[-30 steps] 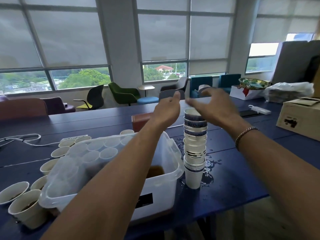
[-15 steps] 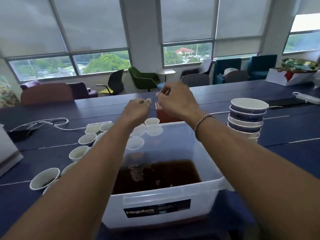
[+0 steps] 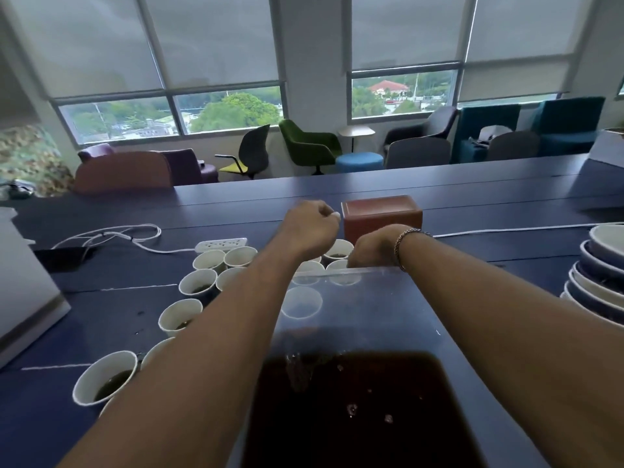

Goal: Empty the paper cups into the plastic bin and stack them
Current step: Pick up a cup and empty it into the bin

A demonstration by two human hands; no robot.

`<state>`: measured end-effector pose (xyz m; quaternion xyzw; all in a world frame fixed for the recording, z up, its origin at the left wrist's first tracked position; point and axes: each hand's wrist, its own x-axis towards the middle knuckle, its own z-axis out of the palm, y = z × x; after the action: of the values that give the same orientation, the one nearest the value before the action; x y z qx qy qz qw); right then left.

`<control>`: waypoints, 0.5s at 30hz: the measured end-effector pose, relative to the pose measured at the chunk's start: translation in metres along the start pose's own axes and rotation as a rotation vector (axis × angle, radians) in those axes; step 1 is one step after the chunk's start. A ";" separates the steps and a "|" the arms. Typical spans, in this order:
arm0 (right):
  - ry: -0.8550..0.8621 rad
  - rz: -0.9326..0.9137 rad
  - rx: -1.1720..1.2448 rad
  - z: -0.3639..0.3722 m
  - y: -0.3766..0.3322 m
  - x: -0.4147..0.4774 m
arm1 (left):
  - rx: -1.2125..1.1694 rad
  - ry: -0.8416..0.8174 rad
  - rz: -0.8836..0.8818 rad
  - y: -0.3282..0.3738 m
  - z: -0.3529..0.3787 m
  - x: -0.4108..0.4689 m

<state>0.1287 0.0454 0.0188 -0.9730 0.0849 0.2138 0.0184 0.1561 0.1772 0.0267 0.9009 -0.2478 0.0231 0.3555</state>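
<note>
Paper cups [image 3: 101, 369] with dark liquid in them crowd the table at the left, not yet emptied. A second ago both hands were at the stack. Now the left hand [image 3: 312, 228] hovers beyond the plastic bin [image 3: 364, 298], fingers curled in with nothing visible in them. The right hand [image 3: 369, 253] has dropped among the cups just behind the bin's far rim, fingers hidden, grip impossible to tell. The stack [image 3: 601, 275] stands far right, so a fresh pickup is probably starting.
</note>
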 end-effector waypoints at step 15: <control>-0.013 0.000 -0.104 -0.012 0.005 -0.027 | 0.083 -0.022 -0.003 -0.005 0.009 -0.006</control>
<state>0.1084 0.0441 0.0408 -0.9712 0.0738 0.2242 -0.0314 0.1521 0.1770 0.0155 0.9155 -0.2491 0.0227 0.3152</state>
